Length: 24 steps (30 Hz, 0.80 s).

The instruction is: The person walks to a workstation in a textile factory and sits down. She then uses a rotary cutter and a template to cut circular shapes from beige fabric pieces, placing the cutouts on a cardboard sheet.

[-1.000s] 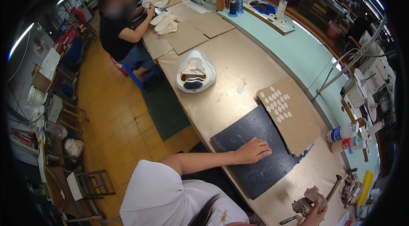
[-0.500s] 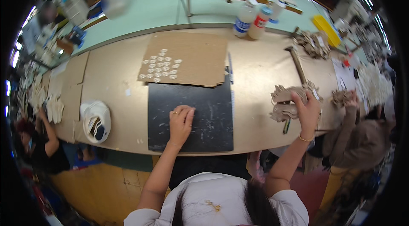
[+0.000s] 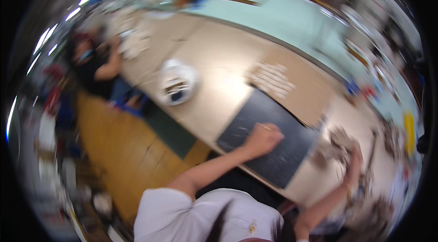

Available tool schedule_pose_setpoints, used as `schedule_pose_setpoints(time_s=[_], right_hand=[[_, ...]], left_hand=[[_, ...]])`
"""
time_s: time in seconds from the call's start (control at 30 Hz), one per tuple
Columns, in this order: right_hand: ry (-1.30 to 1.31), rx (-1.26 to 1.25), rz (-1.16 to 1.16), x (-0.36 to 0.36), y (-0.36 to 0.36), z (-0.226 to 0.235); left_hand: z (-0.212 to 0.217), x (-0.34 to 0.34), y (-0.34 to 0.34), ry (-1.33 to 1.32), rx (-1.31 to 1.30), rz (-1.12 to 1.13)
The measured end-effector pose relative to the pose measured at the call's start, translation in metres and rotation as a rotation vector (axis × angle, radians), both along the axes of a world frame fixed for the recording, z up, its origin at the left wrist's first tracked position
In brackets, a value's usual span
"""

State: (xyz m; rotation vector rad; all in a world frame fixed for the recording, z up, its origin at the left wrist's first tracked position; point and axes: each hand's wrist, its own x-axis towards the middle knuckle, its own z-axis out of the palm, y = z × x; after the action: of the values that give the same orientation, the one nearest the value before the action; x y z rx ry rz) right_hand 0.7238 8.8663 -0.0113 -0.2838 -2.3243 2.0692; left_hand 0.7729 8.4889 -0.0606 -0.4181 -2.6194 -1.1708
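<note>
Left hand [image 3: 263, 138], fingers curled, rests on the dark mat [image 3: 269, 144] at the bench's near edge. Right hand [image 3: 353, 162] covers a blurred pile of tan pieces [image 3: 335, 141] just beside the mat's right end; its grip cannot be told.

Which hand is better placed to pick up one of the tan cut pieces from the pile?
Probably the right hand: it already rests on the pile of tan pieces. The left hand lies apart on the black mat.

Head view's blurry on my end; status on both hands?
Left hand resting on black mat. Right hand on brown cut pieces. Nothing between them.
</note>
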Motion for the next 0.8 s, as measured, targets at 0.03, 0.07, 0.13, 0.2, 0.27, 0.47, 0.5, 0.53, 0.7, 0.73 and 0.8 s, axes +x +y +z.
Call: schedule_pose_setpoints(time_s=[0.03,0.07,0.13,0.2,0.27,0.47,0.5,0.53,0.7,0.73,0.8], right_hand=[[-0.035,-0.141,0.018,0.002,0.005,-0.01],[-0.065,-0.076,-0.025,-0.002,0.02,-0.035],[-0.25,0.578,-0.052,-0.02,0.059,-0.076],[-0.096,0.541,-0.041,-0.026,0.035,-0.089],[-0.022,0.362,-0.088,-0.029,0.056,-0.099],[-0.13,0.888,-0.238,-0.03,0.081,-0.093],[-0.079,0.86,-0.285,-0.027,0.08,-0.083],[-0.036,0.841,-0.344,-0.014,0.071,-0.069],[0.13,0.729,-0.356,0.025,0.032,-0.037],[0.135,0.68,-0.33,0.022,0.009,-0.031],[0.169,0.536,-0.289,0.027,-0.023,-0.017]], left_hand=[[-0.004,-0.001,0.004,-0.008,-0.005,-0.014],[-0.012,0.003,0.008,0.064,0.023,0.0],[-0.013,0.008,-0.003,0.02,0.09,0.038],[-0.019,0.017,-0.013,0.029,0.061,0.072],[-0.024,0.011,-0.001,0.062,0.022,0.081],[-0.022,0.016,-0.005,0.042,0.074,0.074],[-0.022,0.013,-0.005,0.046,0.064,0.065],[-0.023,0.012,-0.003,0.045,0.063,0.042],[-0.001,0.004,-0.005,0.025,-0.095,0.019],[-0.007,0.007,-0.01,0.112,-0.071,0.061],[-0.013,0.008,-0.009,0.044,0.015,0.094]])
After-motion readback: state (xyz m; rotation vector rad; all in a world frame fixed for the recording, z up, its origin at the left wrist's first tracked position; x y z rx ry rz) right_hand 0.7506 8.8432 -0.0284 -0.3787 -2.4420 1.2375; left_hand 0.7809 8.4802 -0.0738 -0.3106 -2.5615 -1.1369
